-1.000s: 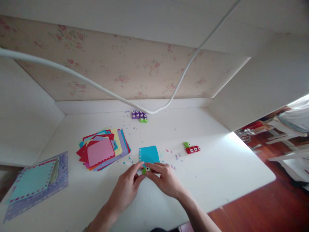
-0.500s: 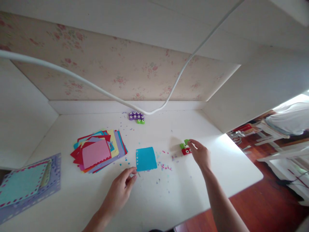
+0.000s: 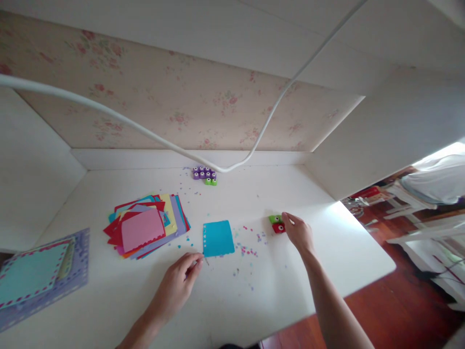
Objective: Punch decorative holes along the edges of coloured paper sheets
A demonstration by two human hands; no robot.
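Observation:
My left hand [image 3: 177,286] rests on the white desk [image 3: 327,252] with its fingers curled together. Its fingertips sit just off the lower left corner of a small blue paper square [image 3: 218,238], which has punched holes down its left edge. I see nothing in that hand. My right hand [image 3: 298,233] reaches out to the right, and its fingers close over the right part of a red paper punch [image 3: 278,228]. A green paper punch [image 3: 275,219] lies touching the red one on its far side.
A fanned stack of coloured paper sheets [image 3: 145,228] lies left of centre. Purple and blue bordered sheets [image 3: 36,276] lie at the far left. A cluster of purple and green punches [image 3: 205,175] sits by the back wall. Confetti bits [image 3: 247,252] are scattered about. A white cable [image 3: 254,145] hangs overhead.
My right hand left the blue square's front edge with the green punch and carried it right to the red punch. It now closes on the red one. The left hand let go of the paper.

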